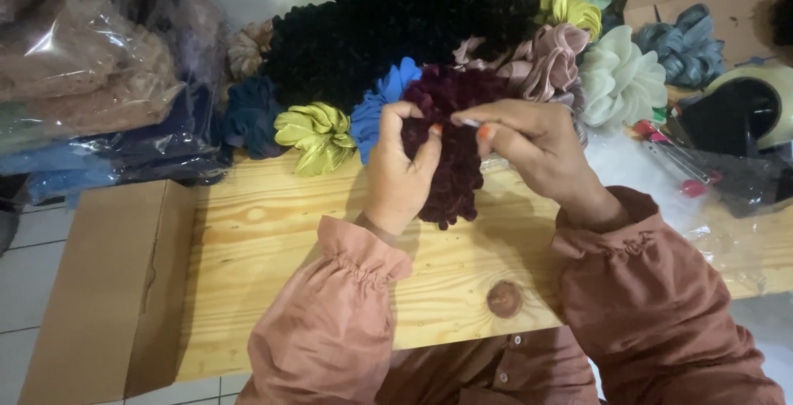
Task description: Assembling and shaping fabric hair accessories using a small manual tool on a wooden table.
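A dark maroon velvet scrunchie [456, 161] is held above the wooden table [273, 264], near its far edge. My left hand [398, 175] grips its left side, thumb and fingers pinched into the fabric. My right hand [529, 142] holds its upper right part with fingers curled over the top. Both wrists wear rust-brown gathered sleeves. The scrunchie's lower part hangs down between my hands.
Several scrunchies lie piled behind: black [396, 16], blue [376, 107], yellow-green [315, 136], pink [541, 62], pale green [621, 83], grey-blue [681, 45]. Plastic bags of fabric [91, 74] sit at left, a cardboard box [107, 289] beside the table, a tape dispenser [739, 111] at right.
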